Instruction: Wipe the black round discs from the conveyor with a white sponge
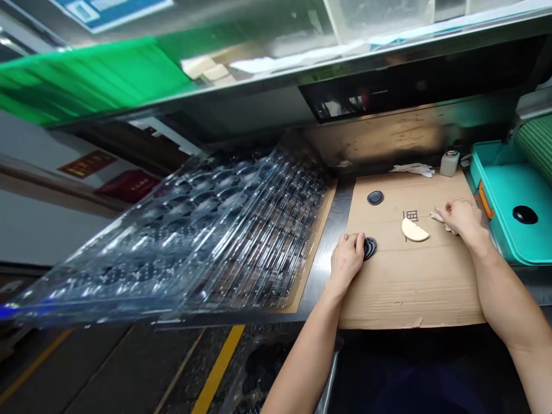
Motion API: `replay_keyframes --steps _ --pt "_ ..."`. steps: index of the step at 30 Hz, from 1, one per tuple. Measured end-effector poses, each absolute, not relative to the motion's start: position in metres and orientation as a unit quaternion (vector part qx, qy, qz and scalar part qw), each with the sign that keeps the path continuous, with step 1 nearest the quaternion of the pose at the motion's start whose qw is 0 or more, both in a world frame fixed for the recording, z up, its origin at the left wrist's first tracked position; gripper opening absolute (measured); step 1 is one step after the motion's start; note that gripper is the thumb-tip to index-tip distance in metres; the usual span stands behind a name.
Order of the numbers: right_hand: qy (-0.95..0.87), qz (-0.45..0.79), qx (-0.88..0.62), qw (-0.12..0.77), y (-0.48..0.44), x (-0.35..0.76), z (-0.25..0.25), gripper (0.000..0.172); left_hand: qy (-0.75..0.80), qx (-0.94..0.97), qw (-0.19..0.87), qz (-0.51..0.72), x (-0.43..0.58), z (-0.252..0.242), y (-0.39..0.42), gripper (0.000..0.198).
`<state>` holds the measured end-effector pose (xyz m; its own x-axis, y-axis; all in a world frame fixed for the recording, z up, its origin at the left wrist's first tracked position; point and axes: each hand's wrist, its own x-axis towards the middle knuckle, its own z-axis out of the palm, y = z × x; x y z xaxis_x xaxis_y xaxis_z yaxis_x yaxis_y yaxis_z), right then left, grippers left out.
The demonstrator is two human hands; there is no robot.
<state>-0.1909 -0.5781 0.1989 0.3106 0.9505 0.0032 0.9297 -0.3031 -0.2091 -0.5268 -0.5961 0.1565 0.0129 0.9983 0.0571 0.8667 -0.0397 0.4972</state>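
Note:
My left hand (346,260) rests on the brown cardboard sheet (401,287), its fingers closed around a small stack of black round parts (370,248). My right hand (461,221) lies further right on the cardboard, fingers curled over a white cloth (438,217). A cream half-round piece (414,230) lies between the two hands. Another single black round part (375,198) sits farther back on the cardboard.
A stack of clear plastic blister trays (194,230) slopes at the left. A teal bin (513,195) with a black round part (525,214) stands at the right. A small white bottle (449,162) and a white glove (413,169) lie at the back. A steel shelf hangs overhead.

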Motion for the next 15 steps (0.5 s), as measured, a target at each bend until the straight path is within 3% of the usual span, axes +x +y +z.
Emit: replay_keyframes --steps 6,12,15 --pt "-0.614 0.129 -0.776 0.067 -0.586 -0.189 0.208 0.057 0.637 0.751 0.142 0.102 -0.524 0.176 -0.609 0.075" --pt "-0.64 0.159 -0.751 0.028 -0.593 -0.186 0.216 0.031 0.594 0.787 0.16 0.049 -0.535 0.184 -0.604 0.054" --pt "-0.633 0.17 -0.755 0.0 -0.593 -0.187 0.217 0.029 0.568 0.808 0.153 0.045 -0.54 0.191 -0.599 0.054"
